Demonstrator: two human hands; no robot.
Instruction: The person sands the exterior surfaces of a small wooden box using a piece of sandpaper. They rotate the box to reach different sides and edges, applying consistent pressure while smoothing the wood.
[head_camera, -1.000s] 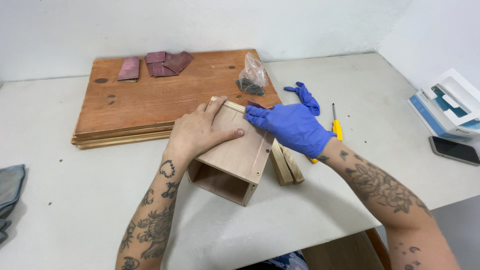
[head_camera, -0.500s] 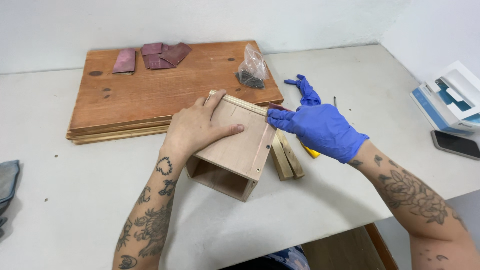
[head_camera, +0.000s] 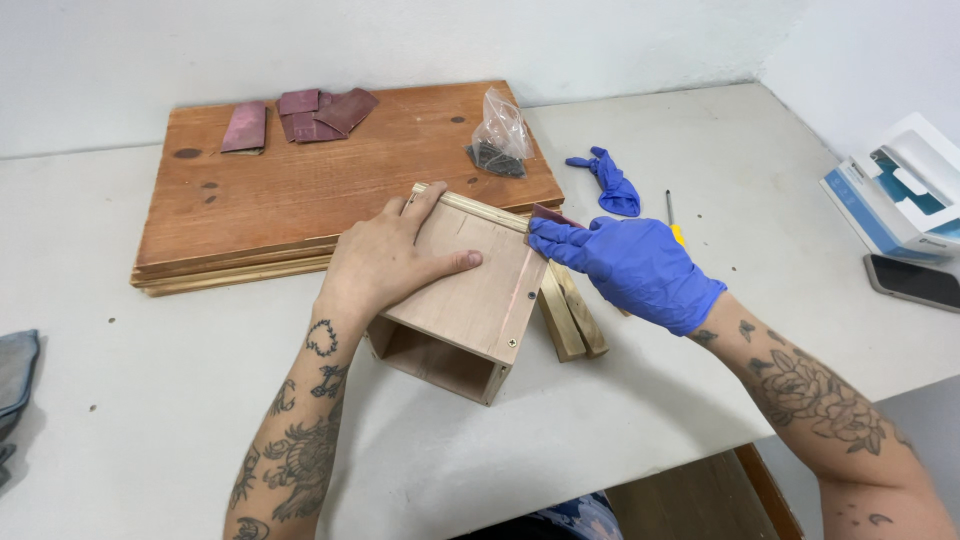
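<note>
From the head camera, a small open wooden box (head_camera: 470, 295) lies on its side near the middle of the white counter (head_camera: 150, 420), its open mouth facing the viewer and a flat panel turned upward. The bare left hand (head_camera: 385, 262) presses flat on that top panel, fingers spread and thumb stretched across the wood, holding nothing but pinning the box down. The right hand (head_camera: 628, 268), in a blue glove, sits at the box's right upper edge, its fingers closed narrowly around a small dark reddish piece of sandpaper (head_camera: 553, 214) that touches the corner of the box.

Just right of the box, touching the counter, lie two short wooden strips (head_camera: 572, 315) side by side. Behind the box rests a wide stack of wooden boards (head_camera: 300, 190), and the box's far edge overlaps its front. On the boards, at the far left from the box, lie several reddish sandpaper pieces (head_camera: 300, 110); straight behind the box sits a clear plastic bag (head_camera: 498, 135) with dark small parts. To the right of the box, beyond the gloved hand, a spare blue glove (head_camera: 608, 180) and a screwdriver (head_camera: 672, 218) lie on the counter. Far right are a white and blue carton (head_camera: 890, 190) and a dark phone (head_camera: 912, 281).
</note>
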